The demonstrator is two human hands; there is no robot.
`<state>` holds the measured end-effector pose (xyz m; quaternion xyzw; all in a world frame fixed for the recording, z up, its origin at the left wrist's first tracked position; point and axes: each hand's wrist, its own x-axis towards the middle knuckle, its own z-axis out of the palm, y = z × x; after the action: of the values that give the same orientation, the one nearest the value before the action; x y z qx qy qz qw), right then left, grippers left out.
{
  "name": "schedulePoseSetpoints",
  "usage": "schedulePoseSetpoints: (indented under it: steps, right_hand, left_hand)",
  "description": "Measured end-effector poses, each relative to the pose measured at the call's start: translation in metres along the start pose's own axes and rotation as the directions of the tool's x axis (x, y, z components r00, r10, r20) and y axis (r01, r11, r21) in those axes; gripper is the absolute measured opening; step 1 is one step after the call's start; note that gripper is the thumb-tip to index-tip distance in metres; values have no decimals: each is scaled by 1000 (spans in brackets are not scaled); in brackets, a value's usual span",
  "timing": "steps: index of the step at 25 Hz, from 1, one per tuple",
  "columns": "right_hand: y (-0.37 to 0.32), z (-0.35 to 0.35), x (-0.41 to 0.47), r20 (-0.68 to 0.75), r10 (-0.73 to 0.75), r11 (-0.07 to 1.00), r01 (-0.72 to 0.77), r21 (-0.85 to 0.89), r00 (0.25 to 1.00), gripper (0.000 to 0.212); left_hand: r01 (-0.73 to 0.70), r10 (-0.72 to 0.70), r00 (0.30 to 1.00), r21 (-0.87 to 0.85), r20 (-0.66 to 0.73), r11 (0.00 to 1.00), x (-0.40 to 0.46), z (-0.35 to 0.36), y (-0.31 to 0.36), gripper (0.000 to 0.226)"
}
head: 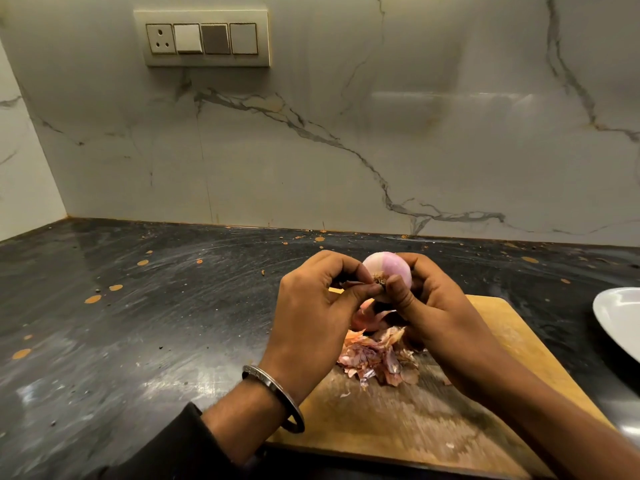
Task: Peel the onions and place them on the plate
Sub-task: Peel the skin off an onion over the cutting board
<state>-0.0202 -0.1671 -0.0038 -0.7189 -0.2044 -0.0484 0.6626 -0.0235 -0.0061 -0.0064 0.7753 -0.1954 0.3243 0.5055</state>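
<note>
The white plate (620, 320), cut off at the right edge, shows nothing on its visible part. One peeled onion (387, 268) is held above the cutting board (485, 393): right hand (429, 306) grips it, left hand (311, 306) pinches skin at its root. One pile of peels (377, 362) lies on the board, on the dark counter (138, 323).

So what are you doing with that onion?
A person is peeling an onion above a wooden cutting board. The right hand holds the onion, which already looks mostly bare and pale pink, while the left hand pinches at its root end. A heap of dry peels lies on the board. A white plate sits to the right, nothing visible on it.
</note>
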Motion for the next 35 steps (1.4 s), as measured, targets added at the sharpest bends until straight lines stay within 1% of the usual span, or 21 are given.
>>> schedulePoseSetpoints:
  steps: [1, 2, 3, 5, 7, 8, 10, 11, 13, 15, 18, 20, 23, 25, 27, 29, 31, 35]
  right_hand:
    - [1, 0, 0, -5, 3, 1000, -3, 26, 1000, 50]
    - [1, -1, 1, -8, 8, 998, -7, 57, 1000, 50]
    - [1, -1, 1, -6, 16, 996, -15, 90, 1000, 50]
    - [1, -1, 4, 7, 51, 984, -52, 168, 999, 53]
    - [0, -2, 6, 15, 91, 957, -91, 276, 996, 55]
    - [0, -3, 7, 8, 102, 944, -99, 316, 995, 53]
    - [-1, -6, 8, -19, 120, 937, -107, 333, 993, 52]
    - [-1, -6, 8, -35, 130, 940, -112, 322, 991, 52]
    - [0, -7, 9, -61, 141, 945, -116, 306, 988, 53]
    - [-1, -7, 9, -78, 138, 948, -109, 300, 987, 54]
    - [1, -9, 8, -85, 138, 957, -111, 269, 987, 51]
    - [1, -10, 8, -58, 134, 964, -117, 238, 989, 49]
    - [0, -7, 6, -12, 124, 964, -118, 239, 992, 51]
    - [-1, -7, 6, 7, 115, 966, -113, 233, 993, 49]
    - [0, -7, 5, 24, 110, 967, -113, 226, 994, 53]
    - [1, -6, 5, 14, 117, 964, -117, 241, 993, 58]
    - [2, -5, 6, -15, 120, 959, -112, 260, 993, 62]
    - [1, -3, 5, -37, 106, 957, -92, 276, 994, 62]
  left_hand:
    - [12, -12, 1000, -15, 2, 1000, 0, 0, 1, 14]
    - [47, -46, 999, -71, 16, 996, 0, 0, 1, 13]
    - [100, -94, 995, -169, 45, 981, 2, -1, 1, 12]
    - [213, -176, 976, -371, 132, 904, 5, -3, 1, 11]
    - [252, -179, 964, -444, 199, 860, 5, -3, 0, 10]
    - [243, -163, 964, -442, 212, 863, 4, -2, 0, 9]
    - [201, -128, 971, -399, 201, 895, 2, -1, 0, 9]
    - [175, -114, 976, -356, 187, 918, 1, 0, 1, 9]
    - [117, -82, 984, -230, 158, 966, -1, 2, 4, 21]
    - [77, -61, 991, -134, 117, 988, -2, 2, 6, 28]
    - [7, -5, 999, -30, 36, 1000, -1, 0, 6, 24]
    - [-20, 20, 1000, -14, 21, 1000, 0, 0, 5, 22]
    - [3, -3, 1000, -64, 8, 998, 0, 0, 3, 24]
    - [-5, 5, 1000, -76, -12, 997, 0, 0, 2, 20]
    - [-18, 17, 1000, -49, -26, 999, 1, -1, 1, 14]
    - [-37, 35, 998, -31, -43, 999, 1, -2, 2, 10]
    - [-67, 66, 997, -27, -43, 997, 0, -3, 4, 11]
    - [-74, 74, 997, -2, -25, 997, 0, -3, 4, 11]
